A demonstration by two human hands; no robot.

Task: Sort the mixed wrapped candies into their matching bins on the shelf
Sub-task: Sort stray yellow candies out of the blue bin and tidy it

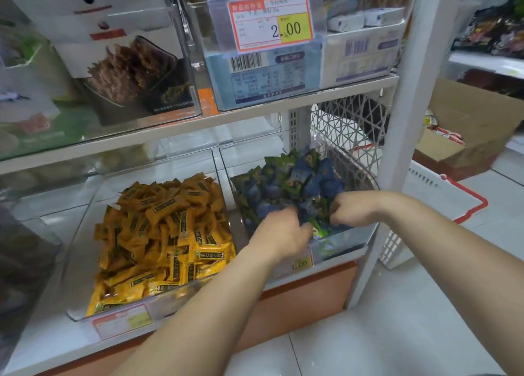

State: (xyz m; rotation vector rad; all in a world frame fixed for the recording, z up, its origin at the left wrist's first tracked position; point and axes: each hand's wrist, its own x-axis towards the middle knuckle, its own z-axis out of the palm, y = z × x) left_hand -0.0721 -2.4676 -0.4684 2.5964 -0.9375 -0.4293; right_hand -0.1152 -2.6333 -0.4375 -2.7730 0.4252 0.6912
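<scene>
In right bin (pixel 344 244), left hand (pixel 279 229), right hand (pixel 351 208) half-buried among candies (pixel 300 180).

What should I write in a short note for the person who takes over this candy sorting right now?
Left hand: inside the right bin, fingers curled into the pile; too blurred to tell if it grips a candy.
Right hand: in the same bin, fingers also curled into the pile; grip unclear.
Things: blue candies and green candies lie mixed in the right bin. Yellow candies fill the left bin.
Done: the left bin shows only yellow.
Left: separate blue from green, probably.
</scene>
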